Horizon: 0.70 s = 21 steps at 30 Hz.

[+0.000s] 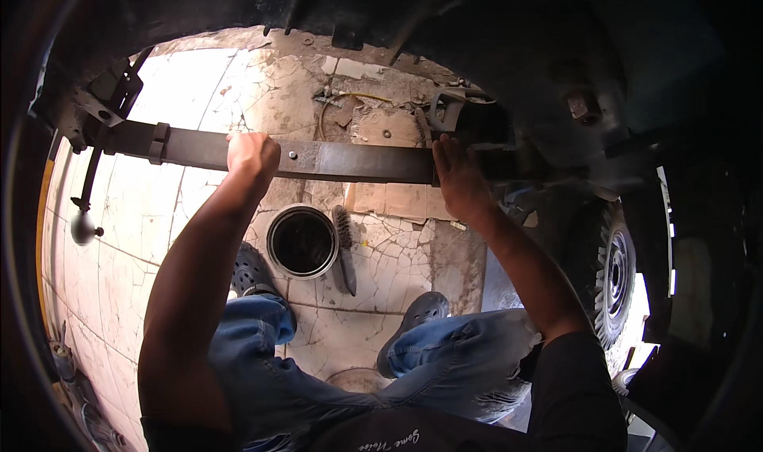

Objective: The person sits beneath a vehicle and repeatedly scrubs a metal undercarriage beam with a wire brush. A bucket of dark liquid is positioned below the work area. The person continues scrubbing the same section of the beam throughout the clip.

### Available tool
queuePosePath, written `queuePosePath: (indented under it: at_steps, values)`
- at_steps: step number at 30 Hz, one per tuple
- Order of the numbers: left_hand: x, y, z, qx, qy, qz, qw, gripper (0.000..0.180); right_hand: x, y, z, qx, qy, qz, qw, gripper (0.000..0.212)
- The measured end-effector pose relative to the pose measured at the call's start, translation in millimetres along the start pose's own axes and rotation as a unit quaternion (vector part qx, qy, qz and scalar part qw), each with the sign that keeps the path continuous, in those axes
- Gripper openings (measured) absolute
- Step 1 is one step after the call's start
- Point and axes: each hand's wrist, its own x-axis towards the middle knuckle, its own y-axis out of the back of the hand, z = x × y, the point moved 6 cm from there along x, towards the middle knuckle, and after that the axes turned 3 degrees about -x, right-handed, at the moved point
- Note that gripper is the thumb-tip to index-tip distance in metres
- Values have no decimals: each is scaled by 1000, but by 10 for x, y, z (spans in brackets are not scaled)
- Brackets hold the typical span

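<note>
A long dark leaf spring (362, 162) runs across the view under a vehicle, with a clip band (159, 144) round it near its left end. My left hand (253, 154) is closed round the spring left of its centre, next to a small round bolt head (293, 156). Farther right, my right hand (461, 178) grips the same spring, its fingers laid over the top and far side. The undersides of both grips are hidden. At its left end the spring meets a metal bracket (99, 112); its right end fades into shadow.
Below the spring, an open round can (302, 241) with dark contents stands on cracked tiles, a wire brush (344, 249) beside it. A toothed-tread wheel (613, 273) is at right. Dark vehicle bodywork (517, 23) hangs overhead. A grey container (449, 110) lies beyond the spring.
</note>
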Motion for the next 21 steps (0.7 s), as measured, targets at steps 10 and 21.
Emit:
queuePosePath:
  at_steps: [10, 21]
  values:
    - [103, 116, 23, -50, 32, -75, 995, 15, -411, -67, -251, 71, -2, 55, 996, 72]
    - [165, 71, 6, -26, 10, -96, 995, 15, 13, 65, -51, 111, 21, -5, 994, 82]
